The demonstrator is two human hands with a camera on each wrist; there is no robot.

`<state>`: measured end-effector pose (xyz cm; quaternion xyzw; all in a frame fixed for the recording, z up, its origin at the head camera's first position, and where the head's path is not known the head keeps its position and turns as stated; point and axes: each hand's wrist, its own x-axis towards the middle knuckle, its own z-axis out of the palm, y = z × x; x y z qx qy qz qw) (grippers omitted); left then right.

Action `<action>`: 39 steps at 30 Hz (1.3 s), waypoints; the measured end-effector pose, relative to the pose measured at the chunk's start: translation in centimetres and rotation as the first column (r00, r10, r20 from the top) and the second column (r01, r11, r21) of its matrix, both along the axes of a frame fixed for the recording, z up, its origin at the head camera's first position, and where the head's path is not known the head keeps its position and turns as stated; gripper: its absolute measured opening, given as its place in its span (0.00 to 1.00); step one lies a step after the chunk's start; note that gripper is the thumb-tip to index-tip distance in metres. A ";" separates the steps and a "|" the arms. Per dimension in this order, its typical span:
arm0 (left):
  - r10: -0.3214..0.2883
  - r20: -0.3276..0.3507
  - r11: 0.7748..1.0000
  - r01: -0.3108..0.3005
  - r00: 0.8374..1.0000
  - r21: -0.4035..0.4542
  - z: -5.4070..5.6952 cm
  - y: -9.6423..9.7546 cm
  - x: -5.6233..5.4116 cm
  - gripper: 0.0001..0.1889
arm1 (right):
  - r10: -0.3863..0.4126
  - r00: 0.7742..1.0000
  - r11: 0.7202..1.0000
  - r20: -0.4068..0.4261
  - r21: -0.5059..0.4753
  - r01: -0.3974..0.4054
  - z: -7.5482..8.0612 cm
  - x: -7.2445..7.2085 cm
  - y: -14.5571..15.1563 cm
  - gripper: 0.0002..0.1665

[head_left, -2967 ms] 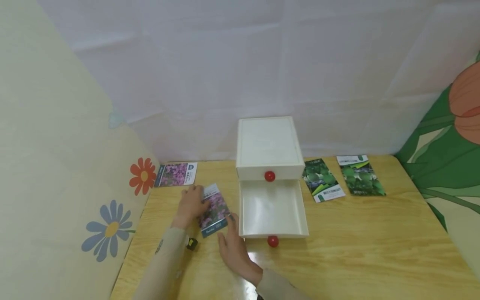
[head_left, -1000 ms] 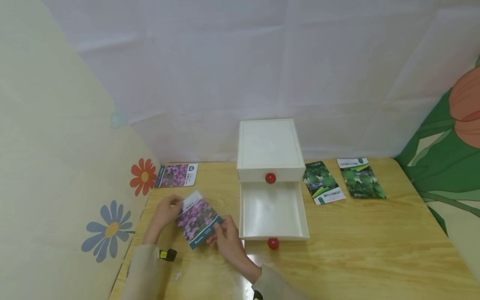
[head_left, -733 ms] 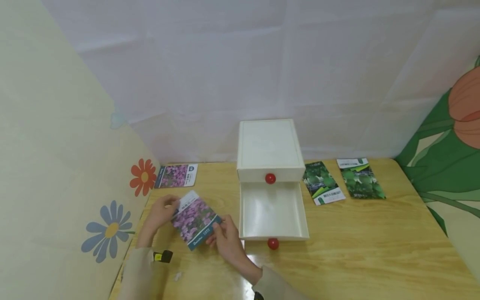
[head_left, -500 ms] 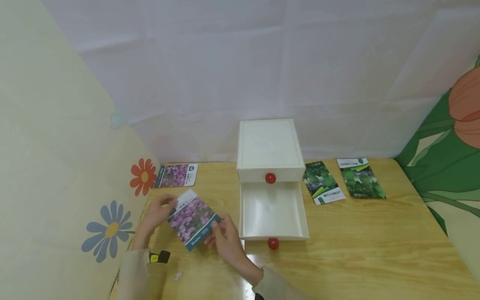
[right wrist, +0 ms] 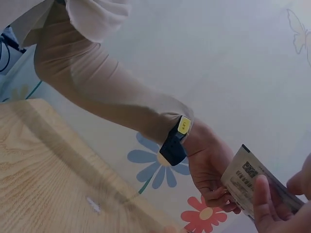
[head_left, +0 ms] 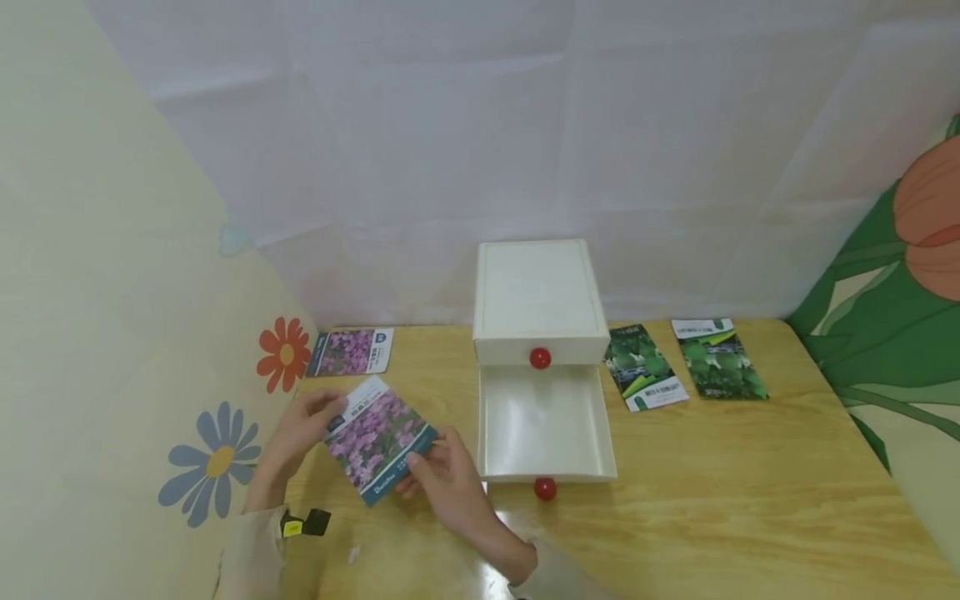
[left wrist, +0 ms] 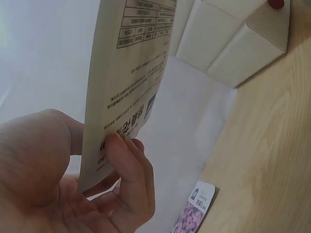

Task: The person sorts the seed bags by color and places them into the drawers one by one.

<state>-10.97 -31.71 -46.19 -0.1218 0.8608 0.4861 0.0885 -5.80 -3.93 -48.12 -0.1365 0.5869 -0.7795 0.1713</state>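
Note:
Both hands hold a seed packet (head_left: 378, 437) with a purple-flower front, lifted and tilted over the left of the table. My left hand (head_left: 303, 429) pinches its white upper left corner between thumb and fingers. At the teal lower end, my right hand (head_left: 450, 483) grips the edge, thumb on the front. The left wrist view shows the packet's printed back (left wrist: 131, 87), with the left fingers curled against it. In the right wrist view the back (right wrist: 248, 179) shows a square code. Behind the hands lies a second purple-flower packet (head_left: 350, 351).
A white two-drawer box (head_left: 536, 287) stands at the table's back, its lower drawer (head_left: 609, 442) pulled out, each drawer with a red knob. To its right lie two green-leaf packets, one nearer (head_left: 643, 367) and one farther (head_left: 720, 358). A flowered wall (head_left: 172, 333) borders the left side.
The purple-flower packet was flat on the table three seconds ago; both hands have picked it up. Since then it has shifted left, toward the left hand's side. Box and other packets stay put.

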 end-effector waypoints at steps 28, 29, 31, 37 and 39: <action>-0.001 -0.077 0.991 0.011 0.997 0.133 1.9 3.7 2.4 0.17 | -0.040 0.994 0.994 -0.104 0.093 0.050 2.0 -0.9 7.1 0.11; -0.004 -0.076 0.991 0.014 0.997 0.135 1.9 3.9 2.4 0.16 | -0.046 0.992 0.994 -0.116 0.094 0.057 1.9 -1.0 7.4 0.11; -0.018 -0.076 0.991 0.028 0.997 0.129 1.9 4.3 2.5 0.16 | -0.060 0.990 0.992 -0.127 0.105 0.073 1.8 -1.3 8.0 0.12; -0.055 -0.092 0.987 0.068 0.994 0.147 2.1 5.6 2.7 0.13 | -0.108 0.988 0.980 -0.109 0.153 0.124 2.0 -1.6 9.6 0.12; -0.080 -0.099 0.980 0.096 0.992 0.172 2.0 6.0 2.7 0.13 | -0.122 0.988 0.976 -0.096 0.167 0.137 2.1 -1.7 10.1 0.12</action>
